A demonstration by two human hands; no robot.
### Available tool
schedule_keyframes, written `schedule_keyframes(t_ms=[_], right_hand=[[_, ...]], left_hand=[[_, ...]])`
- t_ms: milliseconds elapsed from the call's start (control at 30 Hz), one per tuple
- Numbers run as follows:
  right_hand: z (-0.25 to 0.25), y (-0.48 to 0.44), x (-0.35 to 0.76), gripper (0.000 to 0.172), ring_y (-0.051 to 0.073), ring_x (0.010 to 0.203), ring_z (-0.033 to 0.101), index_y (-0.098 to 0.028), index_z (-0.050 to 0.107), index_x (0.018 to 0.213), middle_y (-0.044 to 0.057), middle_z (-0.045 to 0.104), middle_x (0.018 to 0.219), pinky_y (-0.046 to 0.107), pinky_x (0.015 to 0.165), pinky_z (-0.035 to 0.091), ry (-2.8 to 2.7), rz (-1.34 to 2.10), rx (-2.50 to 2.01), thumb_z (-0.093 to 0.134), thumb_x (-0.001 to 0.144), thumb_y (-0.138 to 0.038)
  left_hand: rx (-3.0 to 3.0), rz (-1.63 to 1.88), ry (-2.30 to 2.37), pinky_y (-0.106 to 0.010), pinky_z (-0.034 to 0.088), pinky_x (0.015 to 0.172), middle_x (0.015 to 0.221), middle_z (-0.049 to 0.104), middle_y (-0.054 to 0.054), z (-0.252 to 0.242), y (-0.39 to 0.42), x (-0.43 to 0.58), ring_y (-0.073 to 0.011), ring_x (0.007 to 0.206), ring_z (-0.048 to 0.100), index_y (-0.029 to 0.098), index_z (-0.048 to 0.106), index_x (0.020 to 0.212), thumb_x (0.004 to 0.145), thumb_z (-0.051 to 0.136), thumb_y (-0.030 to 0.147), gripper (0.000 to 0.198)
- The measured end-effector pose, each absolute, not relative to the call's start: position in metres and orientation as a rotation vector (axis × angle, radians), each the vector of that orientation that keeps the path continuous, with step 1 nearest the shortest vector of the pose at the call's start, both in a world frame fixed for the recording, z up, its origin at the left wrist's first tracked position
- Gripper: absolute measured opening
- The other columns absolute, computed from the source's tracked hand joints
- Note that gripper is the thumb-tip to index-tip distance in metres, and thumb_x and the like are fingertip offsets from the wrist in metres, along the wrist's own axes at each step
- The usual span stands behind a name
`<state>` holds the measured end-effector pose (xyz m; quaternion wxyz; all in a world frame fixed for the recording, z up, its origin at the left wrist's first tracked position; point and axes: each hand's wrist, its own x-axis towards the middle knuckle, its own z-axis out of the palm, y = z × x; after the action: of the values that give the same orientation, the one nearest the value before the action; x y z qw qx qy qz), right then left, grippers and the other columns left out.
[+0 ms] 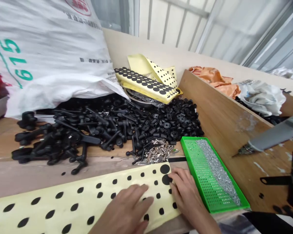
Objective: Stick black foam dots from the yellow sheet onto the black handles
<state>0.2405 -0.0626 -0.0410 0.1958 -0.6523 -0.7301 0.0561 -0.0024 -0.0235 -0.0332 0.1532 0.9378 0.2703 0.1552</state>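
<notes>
Beside a tray (197, 182) of silver parts (217, 169), both hands (127, 208) (188, 191) splay fingers (141, 191) on dotted sheet (36, 216).

A green perforated tray (200, 191) beside heaped black plastic parts (171, 120)

From across the room, the long sheet of yellow backing paper (65, 208) looks smooth with a faint sheen, and the black dots (165, 168) on it look like matt rubber. The heap of black moulded parts (73, 136) beside it is plastic or rubber with a soft satin finish. The small clips (156, 152) are bright, shiny metal. The green tray (192, 162) is glossy plastic, and the metal pieces (217, 172) inside it are a dull silver. The steel bowl (136, 100) is polished. The white sack (51, 65) is woven plastic with a slight gloss. The bench board (222, 136) is smooth wood flecked with pale paint, and the orange cloth (210, 76) looks soft and crumpled.
</notes>
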Motion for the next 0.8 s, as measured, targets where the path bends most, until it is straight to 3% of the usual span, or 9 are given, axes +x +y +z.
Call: schedule_keyframes(t_ms=[67, 200, 533, 700, 800], right_hand=[[-0.042, -0.063, 0.240, 0.027, 0.026, 0.097, 0.052, -0.022, 0.054, 0.105, 0.009, 0.057, 0.108, 0.042, 0.079, 0.046, -2.048, 0.172, -1.819, 0.047, 0.084, -0.006], [-0.045, -0.064, 0.237, 0.028, 0.028, 0.098, 0.052, -0.020, 0.051, 0.110, 0.011, 0.056, 0.110, 0.045, 0.081, 0.047, -2.022, 0.106, -1.809, 0.044, 0.086, -0.008], [-0.044, -0.064, 0.237, 0.021, 0.026, 0.099, 0.055, -0.022, 0.053, 0.100, 0.010, 0.057, 0.109, 0.042, 0.083, 0.049, -1.954, 0.139, -1.780, 0.043, 0.086, -0.009], [-0.044, -0.062, 0.240, 0.021, 0.026, 0.100, 0.055, -0.021, 0.052, 0.104, 0.011, 0.056, 0.110, 0.042, 0.084, 0.049, -1.956, 0.088, -1.788, 0.043, 0.088, -0.011], [-0.043, -0.058, 0.238, 0.018, 0.027, 0.094, 0.056, -0.020, 0.055, 0.094, 0.011, 0.058, 0.103, 0.045, 0.079, 0.050, -1.985, 0.067, -1.841, 0.042, 0.087, -0.009]], left_hand=[[2.750, 0.248, 0.751, -0.041, 0.048, 0.088, 0.126, 0.059, -0.008, -0.025, -0.011, 0.033, -0.0276, 0.109, 0.054, 0.026, 0.056, 0.117, 0.085, 0.053, 0.028, 0.033], [2.826, 0.075, 0.860, -0.044, 0.049, 0.079, 0.117, 0.059, -0.013, -0.020, -0.002, 0.076, -0.0279, 0.100, 0.055, 0.018, 0.056, 0.112, 0.091, 0.044, 0.023, 0.025], [2.861, 0.020, 0.883, -0.042, 0.051, 0.076, 0.121, 0.053, -0.015, -0.030, -0.007, 0.080, -0.0278, 0.103, 0.050, 0.017, 0.054, 0.115, 0.093, 0.044, 0.028, 0.027], [2.859, 0.035, 0.874, -0.041, 0.050, 0.076, 0.121, 0.053, -0.015, -0.032, -0.007, 0.080, -0.0280, 0.105, 0.049, 0.016, 0.052, 0.119, 0.093, 0.044, 0.028, 0.030], [2.866, 0.077, 0.875, -0.043, 0.050, 0.077, 0.120, 0.054, -0.014, -0.035, -0.007, 0.079, -0.0294, 0.105, 0.049, 0.016, 0.053, 0.117, 0.092, 0.044, 0.030, 0.030]])
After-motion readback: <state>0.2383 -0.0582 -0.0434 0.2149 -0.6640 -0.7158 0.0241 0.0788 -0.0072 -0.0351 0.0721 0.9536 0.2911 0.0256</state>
